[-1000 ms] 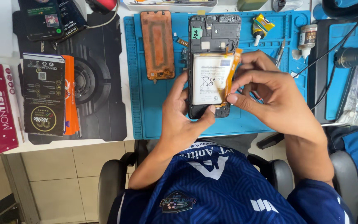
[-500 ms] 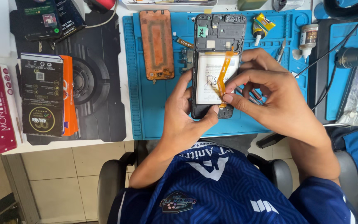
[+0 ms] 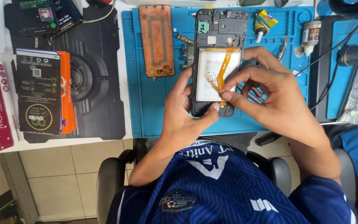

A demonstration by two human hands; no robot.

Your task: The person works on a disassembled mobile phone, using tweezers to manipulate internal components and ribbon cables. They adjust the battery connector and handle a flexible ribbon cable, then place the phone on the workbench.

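A blue rubber repair mat (image 3: 154,120) covers the desk; at its 12 o'clock, an opened black phone with a white battery (image 3: 212,79) rests. The left hand (image 3: 185,112) grasps its lower edge, while the right hand (image 3: 270,97) pinches the orange flex ribbon cable (image 3: 223,68) over the battery.

**Both hands raised, fingertips meeting**

The left hand (image 3: 185,114) rises from a bent forearm, palm turned inward, its thumb stretched right and its fingers (image 3: 186,79) curled up out of sight. The right hand (image 3: 276,101) comes in from the right with the wrist bent, index finger and thumb pinched together at their tips, the other fingers arched loosely above.
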